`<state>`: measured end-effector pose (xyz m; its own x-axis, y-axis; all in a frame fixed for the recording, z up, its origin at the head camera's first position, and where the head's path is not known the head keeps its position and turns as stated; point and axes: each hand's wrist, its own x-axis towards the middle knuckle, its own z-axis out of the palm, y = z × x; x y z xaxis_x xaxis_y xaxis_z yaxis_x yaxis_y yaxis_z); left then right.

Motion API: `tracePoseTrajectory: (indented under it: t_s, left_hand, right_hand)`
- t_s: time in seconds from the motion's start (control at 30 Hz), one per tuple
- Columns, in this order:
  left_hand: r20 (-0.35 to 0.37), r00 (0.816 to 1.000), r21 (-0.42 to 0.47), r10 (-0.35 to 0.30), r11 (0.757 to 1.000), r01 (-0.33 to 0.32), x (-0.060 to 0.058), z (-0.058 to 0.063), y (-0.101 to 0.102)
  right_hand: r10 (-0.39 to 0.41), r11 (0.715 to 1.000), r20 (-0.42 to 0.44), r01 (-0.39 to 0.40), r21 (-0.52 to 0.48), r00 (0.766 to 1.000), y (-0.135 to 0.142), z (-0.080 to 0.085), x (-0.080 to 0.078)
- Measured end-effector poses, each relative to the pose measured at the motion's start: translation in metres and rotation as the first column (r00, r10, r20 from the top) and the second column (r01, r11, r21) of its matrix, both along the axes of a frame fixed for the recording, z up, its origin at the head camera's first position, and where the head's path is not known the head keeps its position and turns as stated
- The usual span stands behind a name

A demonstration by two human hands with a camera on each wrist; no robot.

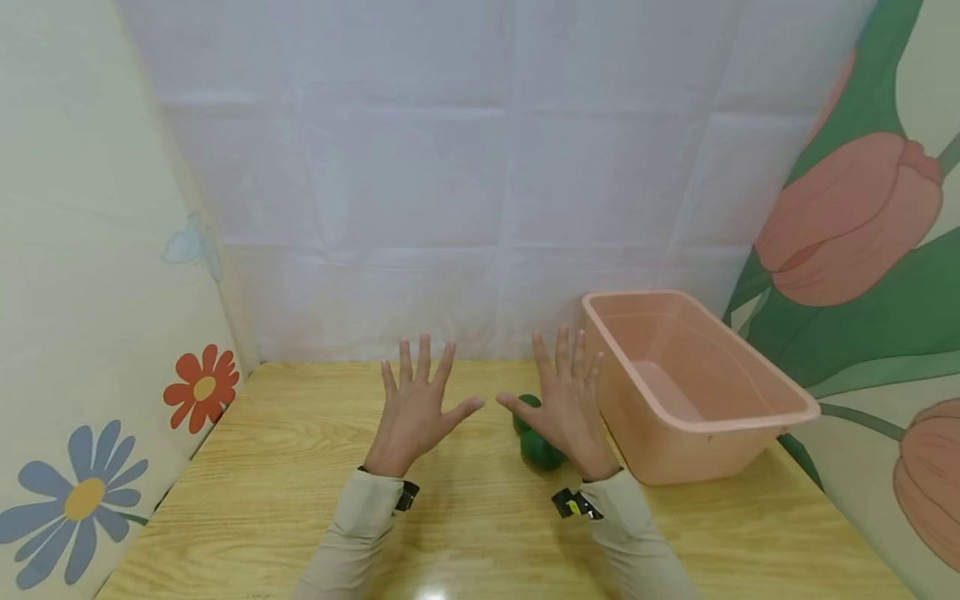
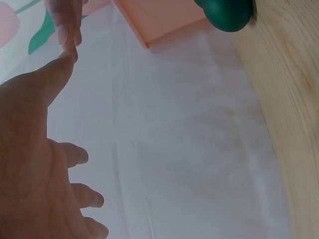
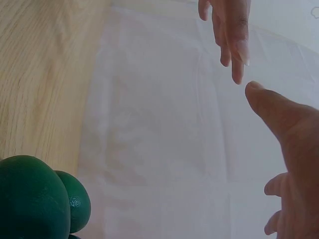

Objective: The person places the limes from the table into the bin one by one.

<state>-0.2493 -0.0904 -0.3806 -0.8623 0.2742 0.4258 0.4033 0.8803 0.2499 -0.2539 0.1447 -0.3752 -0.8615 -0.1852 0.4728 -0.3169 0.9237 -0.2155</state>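
Both hands are held up over the table with their fingers spread and hold nothing. My left hand (image 1: 415, 412) is at the middle of the table, its thumb pointing right. My right hand (image 1: 567, 412) hovers above two smooth, dark green rounded things and partly hides them in the head view. The nearer green thing (image 1: 541, 451) lies just in front of the farther green thing (image 1: 528, 410). In the right wrist view, the larger-looking green thing (image 3: 31, 199) overlaps the other green thing (image 3: 77, 201); their exact kind cannot be told.
A pink plastic tub (image 1: 645, 450) with an open top stands to the right of my right hand. The wood-grain table (image 1: 262, 500) meets a white cloth (image 1: 420, 183) at the back. Flower-printed sheets (image 1: 82, 250) hang at both sides.
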Motion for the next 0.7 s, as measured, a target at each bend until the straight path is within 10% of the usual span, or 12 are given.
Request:
tracePoseTrajectory:
  t_s: [0.7]
  left_hand:
    - [-0.041,0.999,-0.068,-0.011,0.998,0.008,0.0065,0.0022,0.0087]
  right_hand:
    - [0.002,1.000,-0.042,-0.004,-0.030,0.999,0.0014,0.0039,0.0058]
